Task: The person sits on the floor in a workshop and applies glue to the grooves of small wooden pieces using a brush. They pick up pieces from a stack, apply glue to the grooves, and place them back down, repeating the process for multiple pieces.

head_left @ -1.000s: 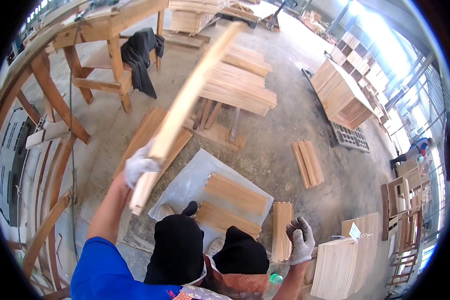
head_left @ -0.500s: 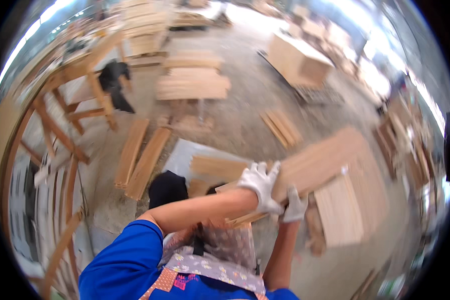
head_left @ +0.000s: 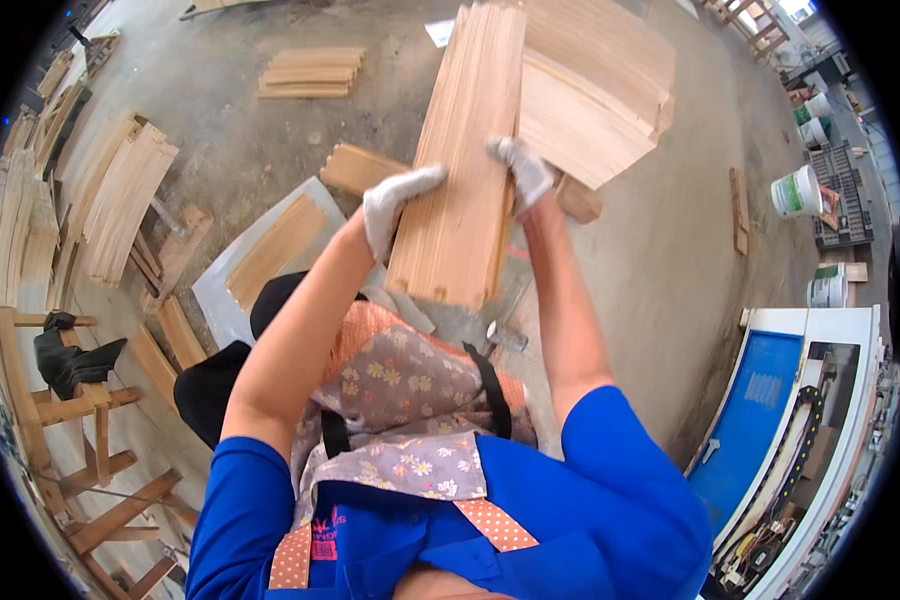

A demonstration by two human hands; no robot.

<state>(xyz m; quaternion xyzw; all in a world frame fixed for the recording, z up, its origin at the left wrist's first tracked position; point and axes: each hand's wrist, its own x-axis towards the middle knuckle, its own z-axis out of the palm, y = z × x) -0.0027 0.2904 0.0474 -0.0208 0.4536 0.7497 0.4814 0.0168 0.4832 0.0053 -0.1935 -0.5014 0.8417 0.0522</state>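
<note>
Both my hands wear white gloves. Between them is a long stack of light brown wooden boards (head_left: 462, 170), its near end above my lap and its far end pointing away. My left hand (head_left: 398, 205) presses against the left side, fingers reaching toward the top board. Along the right side, my right hand (head_left: 523, 176) grips the edge, its thumb side up and some fingers hidden by the boards. Just behind and to the right lies a wide pile of pale boards (head_left: 595, 110), partly covered by the held stack.
A grey sheet (head_left: 215, 285) on the floor at left carries boards (head_left: 278, 250). More board stacks (head_left: 312, 73) stand farther off. A wooden frame with black cloth (head_left: 70, 360) is at far left. A blue and white machine (head_left: 755, 410) stands at right, near white buckets (head_left: 796, 192).
My view has swung to the right. My hands, earlier close together at the boards, now sit on opposite sides of a stack, which points away from me.
</note>
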